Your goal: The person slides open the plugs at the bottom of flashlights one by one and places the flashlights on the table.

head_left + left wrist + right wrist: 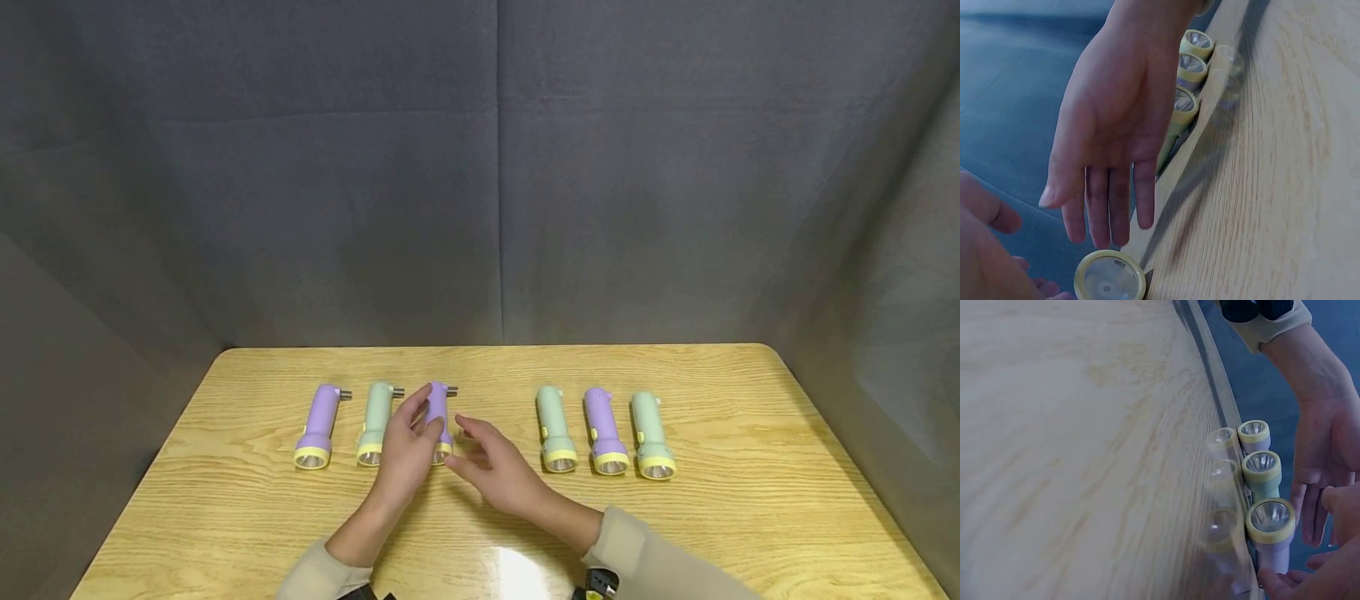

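Observation:
My left hand (408,446) hovers over the left side of a purple flashlight (436,402) with a yellow head, fingers loosely bent. My right hand (501,471) is just to its right, thumb and fingers apart, nothing between them. In the left wrist view the right hand (1116,125) shows its palm and straight fingers beside the flashlight's lens (1109,281). The right wrist view shows the left hand (1329,447) with relaxed fingers, behind the purple flashlight (1270,537). Two metal prongs (452,391) stick out sideways from its tail end.
Left of the hands lie another purple flashlight (321,417) and a green flashlight (378,408), prongs out. To the right, a green flashlight (553,417), a purple one (602,421) and another green one (649,421) form a row. Dark curtains (495,167) surround the wooden table (750,500).

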`<state>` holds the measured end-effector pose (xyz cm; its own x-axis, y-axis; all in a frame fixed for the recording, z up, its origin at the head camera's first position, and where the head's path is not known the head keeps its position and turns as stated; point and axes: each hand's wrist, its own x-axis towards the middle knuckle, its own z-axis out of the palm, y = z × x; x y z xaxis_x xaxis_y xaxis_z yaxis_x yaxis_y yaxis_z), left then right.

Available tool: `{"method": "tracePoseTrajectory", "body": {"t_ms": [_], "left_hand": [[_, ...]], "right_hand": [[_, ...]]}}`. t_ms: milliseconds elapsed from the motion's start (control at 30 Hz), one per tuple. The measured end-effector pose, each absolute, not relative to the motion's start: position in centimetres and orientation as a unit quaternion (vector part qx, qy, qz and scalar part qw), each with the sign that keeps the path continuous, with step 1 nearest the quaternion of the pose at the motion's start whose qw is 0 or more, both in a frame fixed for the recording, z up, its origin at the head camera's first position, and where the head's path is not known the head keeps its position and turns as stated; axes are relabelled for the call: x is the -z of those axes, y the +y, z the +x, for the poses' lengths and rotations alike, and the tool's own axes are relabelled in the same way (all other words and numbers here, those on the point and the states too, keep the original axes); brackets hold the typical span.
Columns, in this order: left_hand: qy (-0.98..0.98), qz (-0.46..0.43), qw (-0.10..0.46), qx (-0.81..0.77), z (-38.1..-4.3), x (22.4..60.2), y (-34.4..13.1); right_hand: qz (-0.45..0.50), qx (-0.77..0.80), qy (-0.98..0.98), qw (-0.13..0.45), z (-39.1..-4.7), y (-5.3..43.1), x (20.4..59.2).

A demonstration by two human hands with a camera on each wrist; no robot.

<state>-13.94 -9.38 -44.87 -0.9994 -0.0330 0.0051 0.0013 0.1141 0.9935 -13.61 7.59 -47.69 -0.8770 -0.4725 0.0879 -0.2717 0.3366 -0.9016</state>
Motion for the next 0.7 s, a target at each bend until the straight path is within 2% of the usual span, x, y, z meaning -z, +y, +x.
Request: {"method": "tracePoseTrajectory", "body": {"t_ms": [167, 433, 700], "left_hand": [[-0.747, -0.014, -0.004, 0.665, -13.1, 44.6, -9.5], [-0.761, -0.063, 0.045, 0.644, -12.4, 44.0, -9.1], [-0.742, -0.096, 0.009, 0.663, -12.6, 43.0, -8.5]], "right_hand": [[-0.260, 0.490, 0.828, 0.077, -12.7, 9.0, 46.9], [-0.256, 0.491, 0.831, 0.061, -11.4, 11.1, 45.2], [-0.240, 0.484, 0.840, 0.047, -10.8, 13.3, 44.6]]}}
